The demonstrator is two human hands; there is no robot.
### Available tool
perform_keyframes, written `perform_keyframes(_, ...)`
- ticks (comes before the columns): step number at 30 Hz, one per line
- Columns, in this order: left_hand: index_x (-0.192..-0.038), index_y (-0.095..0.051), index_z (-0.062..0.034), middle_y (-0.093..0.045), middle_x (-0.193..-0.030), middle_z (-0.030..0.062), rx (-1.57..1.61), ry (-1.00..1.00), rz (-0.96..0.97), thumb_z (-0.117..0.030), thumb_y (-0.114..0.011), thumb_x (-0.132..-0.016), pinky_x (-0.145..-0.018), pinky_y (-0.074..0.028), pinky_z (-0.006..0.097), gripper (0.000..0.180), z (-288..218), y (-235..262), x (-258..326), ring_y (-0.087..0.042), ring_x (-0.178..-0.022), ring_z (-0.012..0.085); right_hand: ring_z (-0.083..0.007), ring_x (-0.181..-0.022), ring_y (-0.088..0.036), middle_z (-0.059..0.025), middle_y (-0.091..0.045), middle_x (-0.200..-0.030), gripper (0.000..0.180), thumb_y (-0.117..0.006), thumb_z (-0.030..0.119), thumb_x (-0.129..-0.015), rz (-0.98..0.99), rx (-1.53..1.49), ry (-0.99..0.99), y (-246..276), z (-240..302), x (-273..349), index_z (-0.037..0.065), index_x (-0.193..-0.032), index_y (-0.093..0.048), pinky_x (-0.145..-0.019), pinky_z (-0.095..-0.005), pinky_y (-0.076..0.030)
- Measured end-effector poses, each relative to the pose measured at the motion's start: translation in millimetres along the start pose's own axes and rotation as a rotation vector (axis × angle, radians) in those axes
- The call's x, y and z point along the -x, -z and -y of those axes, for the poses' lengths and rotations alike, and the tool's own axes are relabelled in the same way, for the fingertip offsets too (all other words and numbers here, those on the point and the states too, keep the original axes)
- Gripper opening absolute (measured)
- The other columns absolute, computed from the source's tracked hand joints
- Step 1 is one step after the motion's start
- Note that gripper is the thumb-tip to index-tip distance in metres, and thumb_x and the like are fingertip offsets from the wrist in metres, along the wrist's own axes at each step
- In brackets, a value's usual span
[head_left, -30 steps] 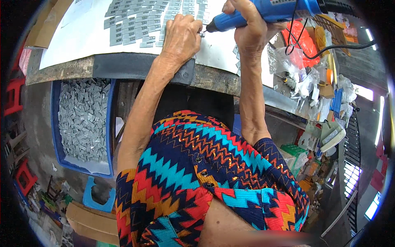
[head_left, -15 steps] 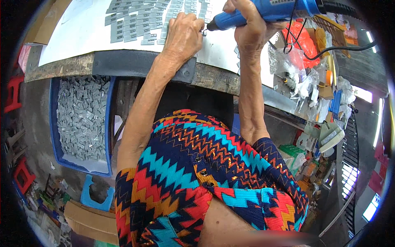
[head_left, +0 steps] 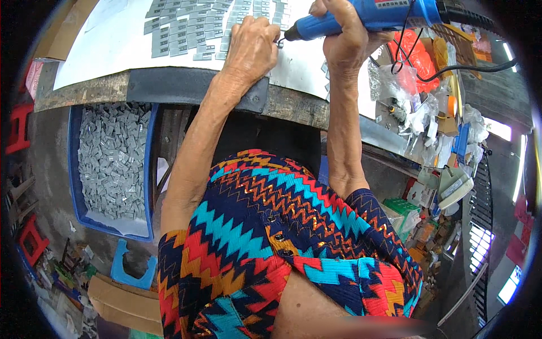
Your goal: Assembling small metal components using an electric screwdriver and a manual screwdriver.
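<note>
My right hand (head_left: 350,42) is wrapped round a blue corded power tool (head_left: 361,16), which looks like an electric screwdriver. Its dark nose points left and down toward the white tabletop. My left hand (head_left: 252,48) is closed, with curled fingers pressed down at the tool's tip. A small grey piece (head_left: 280,43) shows between the left fingertips and that tip; most of it is hidden. To the left of this hand, several flat grey pieces (head_left: 186,31) lie in close rows on the white sheet (head_left: 107,53).
Below the table's worn front edge (head_left: 299,104), a blue crate (head_left: 72,169) holds many loose grey pieces. Plastic bags (head_left: 415,104) and a red bag (head_left: 411,59) clutter the right side. A black cable (head_left: 474,65) loops there. Blue (head_left: 127,271) and red stools stand at left.
Very little differs. The power tool has shifted slightly in my right hand's grip, and my left hand stays in place at its tip.
</note>
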State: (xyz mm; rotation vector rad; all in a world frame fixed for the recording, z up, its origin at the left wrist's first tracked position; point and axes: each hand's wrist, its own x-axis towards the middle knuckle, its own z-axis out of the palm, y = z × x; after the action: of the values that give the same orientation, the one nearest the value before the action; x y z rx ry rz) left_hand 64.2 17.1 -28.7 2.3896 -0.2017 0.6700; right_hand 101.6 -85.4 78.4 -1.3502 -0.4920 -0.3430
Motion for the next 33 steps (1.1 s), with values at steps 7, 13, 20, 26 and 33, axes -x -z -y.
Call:
perform_keyframes(7, -0.080, -0.062, -0.0031, -0.054, -0.077, 0.0082, 0.012, -0.007, -0.004, -0.005, -0.054, -0.073, -0.074, -0.038, 0.039, 0.011, 0.5, -0.2, 0.0, -0.049, -0.079, 0.0224, -0.0135, -0.053, -0.057, -0.0066, -0.057, -0.064, 0.013, -0.061, 0.001, -0.072, -0.026, 0.025, -0.042, -2.7, 7.9, 1.5, -0.002, -0.084, -0.055, -0.054, -0.0255, -0.047)
perform_keyframes(13, -0.080, -0.062, -0.0034, -0.054, -0.077, 0.0076, 0.001, -0.010, -0.008, -0.006, -0.054, -0.074, -0.074, -0.038, 0.038, 0.010, 1.9, -1.0, 0.6, -0.049, -0.078, 0.0220, -0.0136, -0.052, -0.057, -0.0071, -0.058, -0.063, 0.013, -0.061, 0.001, -0.072, -0.027, 0.003, -0.032, -3.6, 6.0, 1.8, -0.002, -0.083, -0.056, -0.054, -0.0256, -0.047)
perform_keyframes(20, -0.080, -0.062, -0.0027, -0.054, -0.077, 0.0079, 0.013, -0.011, -0.002, -0.005, -0.054, -0.073, -0.074, -0.038, 0.038, 0.011, 1.7, -0.1, 0.3, -0.049, -0.077, 0.0222, -0.0142, -0.052, -0.057, -0.0076, -0.058, -0.062, 0.012, -0.061, 0.003, -0.072, -0.039, 0.043, -0.029, -1.2, 5.9, 0.8, -0.002, -0.082, -0.056, -0.053, -0.0261, -0.047)
perform_keyframes(26, -0.079, -0.062, -0.0025, -0.055, -0.077, 0.0081, 0.026, -0.017, -0.004, -0.003, -0.053, -0.071, -0.073, -0.039, 0.038, 0.012, 1.5, 0.9, 0.1, -0.049, -0.076, 0.0225, -0.0150, -0.051, -0.057, -0.0084, -0.058, -0.059, 0.013, -0.061, 0.004, -0.071, -0.044, 0.042, 0.006, 0.0, 7.6, 0.1, -0.003, -0.082, -0.056, -0.052, -0.0263, -0.047)
perform_keyframes(33, -0.080, -0.062, -0.0030, -0.056, -0.078, 0.0072, 0.027, -0.019, 0.000, -0.003, -0.054, -0.070, -0.074, -0.038, 0.037, 0.012, 0.9, 0.9, 0.6, -0.049, -0.077, 0.0216, -0.0152, -0.051, -0.057, -0.0087, -0.058, -0.060, 0.013, -0.061, 0.003, -0.071, -0.055, 0.038, 0.026, 3.6, 2.8, -0.7, -0.003, -0.081, -0.056, -0.052, -0.0264, -0.047)
